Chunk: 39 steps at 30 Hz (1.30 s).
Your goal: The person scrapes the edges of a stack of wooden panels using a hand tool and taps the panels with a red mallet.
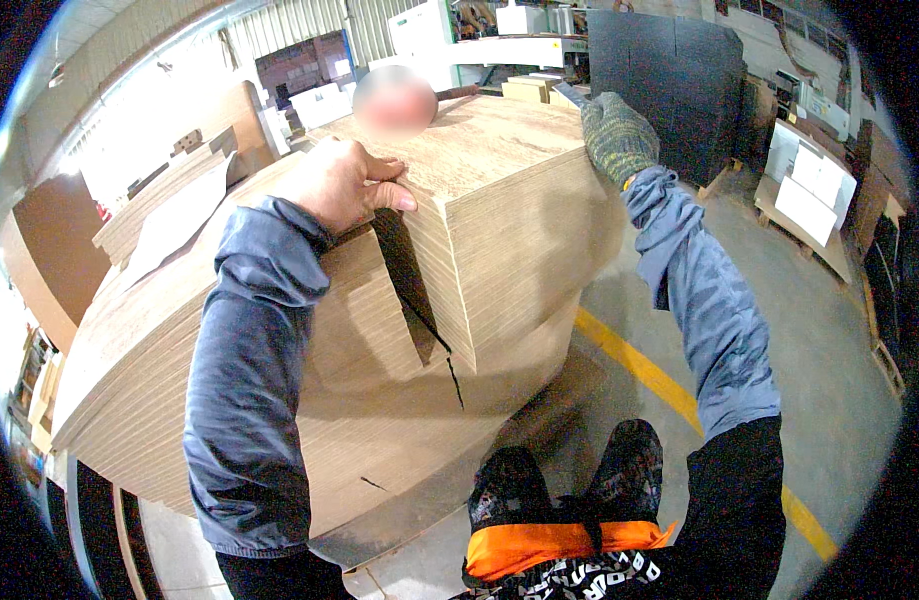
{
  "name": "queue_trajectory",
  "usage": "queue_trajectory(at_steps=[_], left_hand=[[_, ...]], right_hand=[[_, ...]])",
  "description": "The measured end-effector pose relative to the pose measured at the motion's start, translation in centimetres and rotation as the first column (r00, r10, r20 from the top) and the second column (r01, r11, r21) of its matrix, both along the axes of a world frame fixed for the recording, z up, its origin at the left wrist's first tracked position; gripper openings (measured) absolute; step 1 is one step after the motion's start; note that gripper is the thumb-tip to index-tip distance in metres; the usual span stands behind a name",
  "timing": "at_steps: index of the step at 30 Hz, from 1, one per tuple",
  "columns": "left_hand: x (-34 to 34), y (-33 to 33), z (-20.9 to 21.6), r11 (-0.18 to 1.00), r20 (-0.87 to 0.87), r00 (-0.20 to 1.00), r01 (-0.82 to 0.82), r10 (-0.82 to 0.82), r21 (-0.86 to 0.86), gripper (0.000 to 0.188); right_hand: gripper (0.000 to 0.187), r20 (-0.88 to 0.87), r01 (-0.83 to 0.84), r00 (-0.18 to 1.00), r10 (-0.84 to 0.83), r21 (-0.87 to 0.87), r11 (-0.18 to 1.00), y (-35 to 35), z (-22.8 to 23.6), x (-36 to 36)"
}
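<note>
A tall stack of thin wood-coloured boards (pixel 520 250) rises in front of me, its front corner towards me. My bare left hand (pixel 345 185) is at the near left corner of its top, thumb and fingers pinched on the edge of the top board (pixel 500 150). My right hand (pixel 620 140), in a grey-green knitted glove, is closed at the top's right corner. A small blue-grey flat thing (pixel 570 95) shows beside its fingers; whether they hold it or the board edge, I cannot make out. A dark gap separates this stack from a lower board stack (pixel 370 290) on the left.
Beyond the stack is a blurred person (pixel 395 100). A yellow floor line (pixel 640 370) runs along the right. A large dark stack (pixel 665 95) stands at the back right, near white panels (pixel 805 185) on a pallet. My shoes (pixel 625 470) are close to the stack's base.
</note>
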<state>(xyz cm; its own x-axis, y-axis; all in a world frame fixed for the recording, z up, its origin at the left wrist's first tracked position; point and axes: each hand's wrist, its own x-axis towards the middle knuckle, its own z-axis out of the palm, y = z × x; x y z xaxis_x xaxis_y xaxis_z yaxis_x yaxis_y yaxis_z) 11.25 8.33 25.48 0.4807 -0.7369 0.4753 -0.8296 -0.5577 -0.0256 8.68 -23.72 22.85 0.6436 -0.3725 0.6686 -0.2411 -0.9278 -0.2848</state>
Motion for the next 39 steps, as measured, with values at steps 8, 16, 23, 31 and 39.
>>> queue_trajectory(at_steps=[8, 16, 23, 31, 39], left_hand=[[-0.9, -1.0, 0.5, 1.000, -0.023, 1.000, -0.003, 0.003, 0.013, 0.053], [-0.9, -0.6, 0.3, 0.995, -0.076, 0.992, -0.098, 0.100, 0.027, 0.055], [-0.3, -0.4, 0.4, 1.000, -0.024, 1.000, -0.008, 0.008, 0.007, 0.058], [-1.6, 0.5, 1.3, 0.996, -0.014, 0.998, -0.055, 0.057, 0.070, 0.055], [-1.0, -0.5, 1.2, 0.996, -0.057, 0.998, -0.009, 0.015, 0.090, 0.046]], right_hand=[[0.037, -0.055, 0.010, 0.998, -0.008, 0.037, 0.999, -4.1, -0.3, 2.0], [0.041, -0.004, 0.020, 1.000, -0.020, -0.007, 1.000, -3.0, -1.1, 1.8], [0.040, 0.228, 0.050, 0.973, -0.046, -0.011, 0.999, -3.8, -2.1, 2.0], [0.024, 0.328, -0.137, 0.798, 0.505, -0.718, 0.682, 4.8, -10.3, -5.7], [0.025, -0.400, -0.707, 0.707, 0.583, -0.382, 0.595, 9.6, -23.1, -11.4]])
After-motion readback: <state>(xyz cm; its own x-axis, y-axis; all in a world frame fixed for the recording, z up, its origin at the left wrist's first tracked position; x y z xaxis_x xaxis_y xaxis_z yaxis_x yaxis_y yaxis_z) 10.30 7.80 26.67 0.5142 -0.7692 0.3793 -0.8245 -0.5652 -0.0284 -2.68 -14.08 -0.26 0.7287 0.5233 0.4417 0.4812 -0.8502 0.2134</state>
